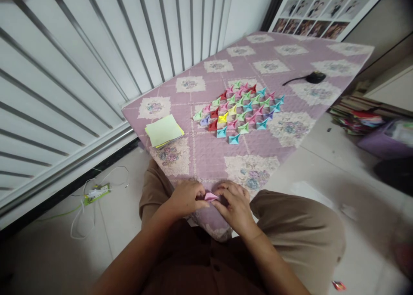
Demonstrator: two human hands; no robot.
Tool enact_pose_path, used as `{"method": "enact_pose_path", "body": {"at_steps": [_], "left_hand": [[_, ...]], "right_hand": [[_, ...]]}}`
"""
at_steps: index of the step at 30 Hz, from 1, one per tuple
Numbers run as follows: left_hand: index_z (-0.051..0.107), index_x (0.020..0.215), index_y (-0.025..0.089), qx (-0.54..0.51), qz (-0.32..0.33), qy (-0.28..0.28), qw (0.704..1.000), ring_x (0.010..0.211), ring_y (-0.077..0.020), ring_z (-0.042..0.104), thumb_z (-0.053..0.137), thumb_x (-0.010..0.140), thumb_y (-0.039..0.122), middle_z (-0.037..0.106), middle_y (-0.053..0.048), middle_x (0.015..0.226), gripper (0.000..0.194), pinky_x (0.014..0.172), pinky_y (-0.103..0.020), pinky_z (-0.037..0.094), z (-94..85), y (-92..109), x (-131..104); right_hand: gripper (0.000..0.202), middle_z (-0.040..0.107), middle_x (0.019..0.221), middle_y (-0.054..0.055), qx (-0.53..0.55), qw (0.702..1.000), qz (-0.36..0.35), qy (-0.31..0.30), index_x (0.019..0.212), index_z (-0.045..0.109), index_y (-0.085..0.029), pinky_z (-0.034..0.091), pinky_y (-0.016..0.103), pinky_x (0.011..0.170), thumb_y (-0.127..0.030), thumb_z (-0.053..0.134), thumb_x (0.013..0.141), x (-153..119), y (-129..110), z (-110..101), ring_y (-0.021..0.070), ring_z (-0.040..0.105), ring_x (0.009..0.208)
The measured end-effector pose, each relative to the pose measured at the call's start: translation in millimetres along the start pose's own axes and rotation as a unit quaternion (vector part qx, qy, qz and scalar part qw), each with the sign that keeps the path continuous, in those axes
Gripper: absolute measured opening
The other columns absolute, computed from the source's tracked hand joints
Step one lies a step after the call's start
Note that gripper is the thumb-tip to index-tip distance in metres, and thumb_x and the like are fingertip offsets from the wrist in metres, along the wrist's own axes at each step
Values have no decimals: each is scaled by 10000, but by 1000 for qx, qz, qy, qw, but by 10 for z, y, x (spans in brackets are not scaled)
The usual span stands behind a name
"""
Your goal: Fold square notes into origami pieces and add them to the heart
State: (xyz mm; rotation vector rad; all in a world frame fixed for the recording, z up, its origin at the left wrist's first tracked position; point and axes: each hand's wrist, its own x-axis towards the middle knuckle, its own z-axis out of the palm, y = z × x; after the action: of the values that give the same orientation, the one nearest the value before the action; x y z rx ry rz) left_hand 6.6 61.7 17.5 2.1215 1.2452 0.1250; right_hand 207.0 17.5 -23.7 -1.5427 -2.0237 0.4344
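Note:
A small folded piece of pink paper (211, 196) is held between my two hands, just over the near corner of the table. My left hand (189, 196) grips its left end, fingers curled and thumb below. On the other side, my right hand (235, 202) pinches the right end with thumb and fingers. Farther up the cloth stand several folded paper pieces (240, 110) in rows, coloured red, pink, green, blue, yellow and purple. To their left lies a stack of square paper sheets (164, 131), pale green on top with yellow edges showing beneath.
A purple floral tablecloth (206, 153) covers the table. A black object with a thin tail (314, 77) lies at its far right. White slatted panels (97, 49) border the left side. On the floor are a power strip (97, 194) with cables and a purple bin (383, 135).

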Motion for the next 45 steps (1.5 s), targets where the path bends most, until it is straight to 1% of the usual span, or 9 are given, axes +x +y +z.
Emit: {"method": "enact_pose_path", "body": {"at_steps": [5, 11, 18, 23, 27, 30, 35, 41, 45], "left_hand": [[639, 852, 214, -11, -21, 54, 998, 864, -168, 577, 562, 844, 333, 668, 1, 881, 142, 824, -307, 353, 114, 41, -75], [649, 819, 228, 54, -41, 112, 991, 912, -186, 553, 550, 862, 298, 646, -8, 903, 128, 844, -360, 310, 356, 106, -129], [651, 893, 213, 99, 5, 122, 988, 940, -192, 537, 446, 939, 321, 635, -37, 926, 236, 867, -370, 303, 493, 72, -157], [655, 931, 212, 114, 8, 116, 987, 943, -198, 538, 451, 941, 374, 636, -41, 944, 261, 855, -370, 307, 481, 82, -130], [661, 916, 217, 111, 0, 99, 989, 934, -195, 541, 456, 937, 370, 640, -42, 934, 256, 847, -368, 308, 458, 92, -99], [668, 852, 218, 73, -2, 106, 992, 909, -185, 550, 471, 930, 341, 648, -33, 896, 245, 846, -367, 314, 454, 75, -87], [661, 760, 209, -32, -3, 154, 988, 845, -167, 562, 516, 891, 279, 640, -16, 814, 208, 840, -351, 356, 441, 54, -89], [615, 747, 189, -199, 16, 232, 952, 786, -158, 561, 522, 848, 237, 601, -26, 784, 145, 751, -292, 443, 424, 132, -78], [578, 755, 187, -224, 7, 258, 940, 773, -148, 552, 498, 855, 234, 587, -17, 779, 137, 740, -280, 446, 449, 211, -66]], "right_hand": [[277, 633, 1103, 26, 24, 999, -20, -26, 957, 652, -285, 252, 417, 949, -501, 651, 783, -5, 8, -70, 246, 509, 1116], [133, 662, 1028, 15, 19, 1000, -20, -13, 833, 666, -275, 241, 413, 956, -369, 576, 862, -1, -36, -82, 218, 528, 1086], [82, 655, 997, 5, 17, 999, -33, -21, 892, 677, -291, 219, 414, 965, -321, 623, 837, -18, -33, -77, 207, 531, 1050], [71, 639, 865, -9, 24, 999, -33, 2, 856, 689, -294, 205, 414, 977, -315, 623, 842, -26, -15, -42, 175, 554, 914], [67, 649, 834, -16, 21, 999, -34, 1, 827, 684, -285, 209, 405, 970, -320, 627, 837, -19, -25, -36, 171, 557, 894], [123, 651, 780, -24, 21, 999, -32, 2, 760, 672, -270, 210, 405, 967, -328, 612, 851, -16, -24, -42, 165, 568, 865], [222, 644, 725, -32, 53, 998, -23, -4, 709, 657, -267, 223, 405, 977, -361, 559, 885, -19, 5, -63, 147, 582, 801], [243, 653, 735, -24, 140, 990, 9, 6, 720, 649, -259, 331, 401, 905, -410, 543, 879, 14, 27, -114, 157, 601, 755], [232, 634, 714, -13, 228, 973, 29, 24, 704, 637, -242, 399, 366, 808, -405, 575, 858, 44, 29, -154, 163, 588, 721]]}}
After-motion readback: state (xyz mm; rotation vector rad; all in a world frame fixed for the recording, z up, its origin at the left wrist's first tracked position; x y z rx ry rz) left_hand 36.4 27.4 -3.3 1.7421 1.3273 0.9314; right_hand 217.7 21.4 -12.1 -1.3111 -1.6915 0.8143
